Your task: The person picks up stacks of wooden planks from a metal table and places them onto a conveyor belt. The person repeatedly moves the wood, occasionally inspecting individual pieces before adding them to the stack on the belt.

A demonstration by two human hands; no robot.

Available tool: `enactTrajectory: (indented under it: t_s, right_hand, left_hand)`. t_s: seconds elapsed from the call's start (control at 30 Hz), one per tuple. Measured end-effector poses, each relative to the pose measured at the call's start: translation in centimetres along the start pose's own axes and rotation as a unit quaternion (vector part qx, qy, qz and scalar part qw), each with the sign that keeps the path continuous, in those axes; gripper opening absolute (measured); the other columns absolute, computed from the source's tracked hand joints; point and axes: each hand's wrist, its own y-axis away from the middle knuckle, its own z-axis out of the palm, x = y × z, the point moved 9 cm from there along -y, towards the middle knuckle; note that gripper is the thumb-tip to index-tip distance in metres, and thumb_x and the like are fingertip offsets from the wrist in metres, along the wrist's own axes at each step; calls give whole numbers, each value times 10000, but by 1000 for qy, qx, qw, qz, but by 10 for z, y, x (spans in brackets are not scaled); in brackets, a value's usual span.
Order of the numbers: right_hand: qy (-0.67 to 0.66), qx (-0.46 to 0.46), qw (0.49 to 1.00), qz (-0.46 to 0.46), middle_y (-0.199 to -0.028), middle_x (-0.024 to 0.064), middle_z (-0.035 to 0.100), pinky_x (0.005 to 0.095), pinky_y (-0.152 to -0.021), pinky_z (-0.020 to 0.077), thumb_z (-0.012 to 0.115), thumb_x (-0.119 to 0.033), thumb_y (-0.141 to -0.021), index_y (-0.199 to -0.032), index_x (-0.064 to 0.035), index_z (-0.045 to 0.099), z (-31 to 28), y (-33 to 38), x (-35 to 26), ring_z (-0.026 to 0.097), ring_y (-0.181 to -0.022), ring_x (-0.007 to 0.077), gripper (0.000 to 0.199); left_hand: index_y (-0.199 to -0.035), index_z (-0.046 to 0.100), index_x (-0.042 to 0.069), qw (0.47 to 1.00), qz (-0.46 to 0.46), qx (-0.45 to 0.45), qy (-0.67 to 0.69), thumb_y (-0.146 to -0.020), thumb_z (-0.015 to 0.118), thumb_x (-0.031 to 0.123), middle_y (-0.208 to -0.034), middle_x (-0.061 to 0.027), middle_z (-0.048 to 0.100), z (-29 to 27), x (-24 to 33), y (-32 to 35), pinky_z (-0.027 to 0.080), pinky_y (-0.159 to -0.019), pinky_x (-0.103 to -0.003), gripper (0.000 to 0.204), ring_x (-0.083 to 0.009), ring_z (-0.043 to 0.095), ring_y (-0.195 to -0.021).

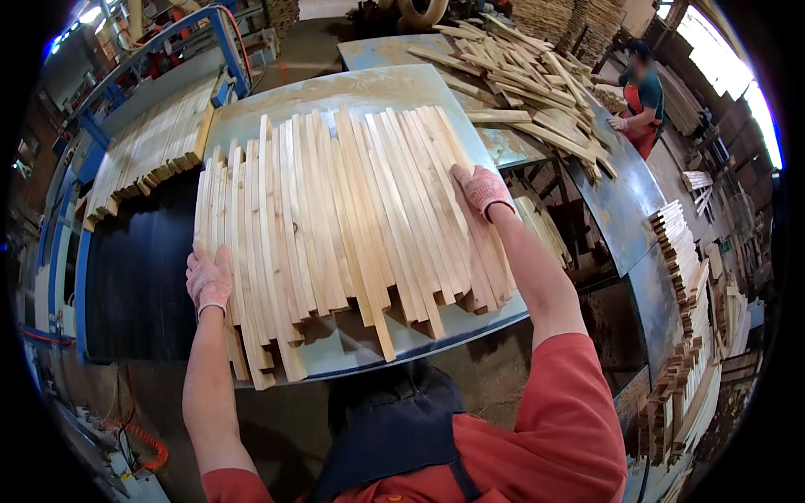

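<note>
A wide row of pale wooden strips (335, 218) lies side by side on a metal-topped table (352, 90), their near ends uneven. My left hand (209, 278), in a pinkish knit glove, grips the row at its left edge. At the far right edge, my right hand (484, 189) in a matching glove is closed on the outer strips. The row sits between both hands. Some strips stick out past the table's near edge. The undersides of both hands are hidden.
Left of the table, a machine with a blue frame (231, 50) carries more strips (155, 138) above a black surface (138, 260). A loose heap of wood (537, 84) lies behind right. A co-worker (644, 101) stands beyond it. Stacked strips (683, 277) line the right side.
</note>
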Motion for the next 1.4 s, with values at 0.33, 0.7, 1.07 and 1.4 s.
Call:
enactTrajectory:
  t_s: [0.33, 0.7, 1.07, 1.4]
  right_hand:
    - [19, 38, 996, -73, -1326, 339, 671, 498, -1120, 465, 495, -696, -1005, -1301, 74, 677, 4, -10, 7, 622, -1291, 461, 845]
    - [-114, 178, 936, -283, -1505, 275, 591, 443, -1152, 468, 737, -313, -982, -1572, -13, 497, -25, 85, -66, 592, -1374, 402, 704]
    - [-364, -182, 826, -390, -1201, 217, 769, 347, -988, 557, 615, -338, -1086, -1321, 38, 719, 90, 360, -179, 735, -1129, 247, 456]
    - [-367, -153, 855, -332, -1062, 142, 792, 332, -907, 572, 577, -309, -1115, -1282, 77, 724, 79, 361, -142, 725, -1018, 186, 445]
  left_hand:
    - [-1644, 293, 35, 998, 15, -61, 20, -1010, 526, 684, -1550, -239, 484, -1, 4, -6, 452, -1147, -505, 937, -458, 526, -1383]
    - [-1510, 526, -38, 802, 186, -1, 568, -1127, 525, 369, -1447, -155, 644, -79, -2, 121, 488, -1139, -393, 559, -283, 628, -1313]
    - [-1346, 643, 1, 310, 23, -316, 896, -1142, 474, 485, -1247, -95, 704, -35, 122, 296, 457, -1115, -404, 551, -232, 646, -1191]
    - [-1722, 164, 48, 211, 158, -480, 837, -1057, 542, 640, -1772, -113, 221, -86, 125, 333, 182, -1330, -405, 967, -233, 252, -1623]
